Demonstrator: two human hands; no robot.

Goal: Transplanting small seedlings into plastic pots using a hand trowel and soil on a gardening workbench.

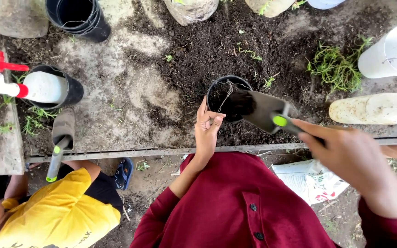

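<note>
A small black pot (217, 87) with dark soil and thin roots in it stands on a soil-covered bench (129, 92). My left hand (206, 131) grips the pot's near rim. My right hand (350, 160) holds a garden trowel (265, 110) by its green-tipped handle. The trowel's metal blade lies tilted over the pot's right side, with dark soil at its tip.
A second trowel (60, 138) lies at the bench's front edge, above a person in a yellow shirt (56, 211). A spray bottle (5, 80) leans on a black pot (72, 89). White containers (391, 53) and grass tufts (336, 69) sit at right. A printed bag (311, 179) lies below.
</note>
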